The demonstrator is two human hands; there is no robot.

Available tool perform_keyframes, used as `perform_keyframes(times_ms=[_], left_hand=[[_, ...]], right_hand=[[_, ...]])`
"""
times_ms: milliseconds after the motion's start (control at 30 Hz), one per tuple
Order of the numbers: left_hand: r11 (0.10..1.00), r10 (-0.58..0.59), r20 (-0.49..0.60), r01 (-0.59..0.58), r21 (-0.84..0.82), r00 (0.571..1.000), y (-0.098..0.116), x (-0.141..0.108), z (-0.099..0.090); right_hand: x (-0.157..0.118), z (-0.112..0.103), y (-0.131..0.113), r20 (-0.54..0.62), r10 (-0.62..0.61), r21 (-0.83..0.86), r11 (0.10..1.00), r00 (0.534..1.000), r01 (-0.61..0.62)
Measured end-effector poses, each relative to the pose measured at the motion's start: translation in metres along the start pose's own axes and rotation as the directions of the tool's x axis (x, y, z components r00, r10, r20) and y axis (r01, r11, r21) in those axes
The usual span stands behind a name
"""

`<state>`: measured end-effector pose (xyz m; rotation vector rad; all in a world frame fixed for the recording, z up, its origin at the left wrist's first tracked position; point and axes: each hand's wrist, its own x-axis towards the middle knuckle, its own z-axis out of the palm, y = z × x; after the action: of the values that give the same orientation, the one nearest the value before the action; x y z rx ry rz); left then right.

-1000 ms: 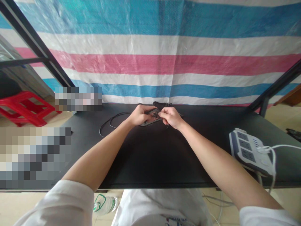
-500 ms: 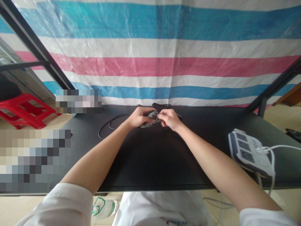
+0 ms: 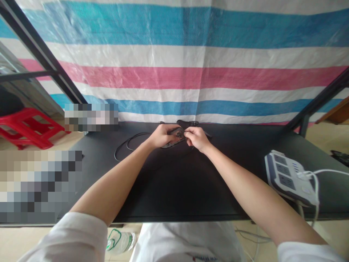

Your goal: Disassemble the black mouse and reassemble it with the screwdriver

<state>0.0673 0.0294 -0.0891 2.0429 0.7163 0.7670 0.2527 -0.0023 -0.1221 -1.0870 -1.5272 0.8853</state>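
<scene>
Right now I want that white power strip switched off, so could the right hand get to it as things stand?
Probably yes. The right hand is closed on the small dark device at the far middle of the black table, together with the left hand. The power strip lies on the same side, with bare tabletop between; the hand must let go first.

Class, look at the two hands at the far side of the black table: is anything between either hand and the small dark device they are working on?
Nothing visible is. The left hand and the right hand both already touch the small dark device. Its black cable loops away to the left on the table.
</scene>
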Motion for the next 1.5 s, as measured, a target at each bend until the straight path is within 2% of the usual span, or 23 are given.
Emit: perform_keyframes(times_ms=[333,533,667,867,1000,1233,1333,1433,1500], left_hand=[[1.0,-0.02,-0.018,0.02,-0.021,1.0,-0.0008,0.0006,0.0025],[0.999,0.014,-0.015,-0.014,0.052,1.0,-0.0029,0.0008,0.0019],[0.994,0.03,-0.021,-0.028,0.101,0.999,-0.0028,0.0011,0.0013],[0.995,0.001,0.007,-0.002,0.095,1.0,0.0005,0.001,-0.0007],[0.996,-0.005,0.029,0.002,0.094,1.0,0.0004,0.0012,-0.0009],[0.998,-0.046,0.053,0.048,-0.027,0.998,0.001,0.0012,0.0008],[0.982,-0.109,0.086,0.12,-0.142,0.99,0.0018,0.0025,0.0008],[0.949,-0.193,0.091,0.209,-0.236,0.977,0.0008,0.0045,0.0012],[0.92,-0.245,0.088,0.26,-0.293,0.966,0.0,0.0053,0.0015]], right_hand=[[0.0005,-0.0015,-0.0004,0.002,0.007,-0.033,0.999,1.0,-0.007],[0.0016,-0.002,-0.0015,-0.028,-0.032,-0.116,0.993,0.999,0.029],[0.0007,-0.0022,-0.0037,-0.036,-0.009,-0.154,0.988,0.999,0.004],[-0.0011,-0.0031,-0.0024,0.021,0.026,-0.067,0.997,0.999,-0.025],[-0.0001,-0.0027,0.0013,0.014,0.017,-0.068,0.998,1.0,-0.016],[0.002,-0.0024,0.0025,-0.033,0.016,-0.099,0.995,0.999,-0.019],[0.0011,-0.003,-0.0002,-0.028,0.042,-0.065,0.997,0.999,-0.043],[0.0,-0.0025,-0.0029,0.035,0.092,-0.032,0.995,0.995,-0.091],[0.0002,-0.0023,-0.0039,0.017,0.065,-0.043,0.997,0.998,-0.064]])
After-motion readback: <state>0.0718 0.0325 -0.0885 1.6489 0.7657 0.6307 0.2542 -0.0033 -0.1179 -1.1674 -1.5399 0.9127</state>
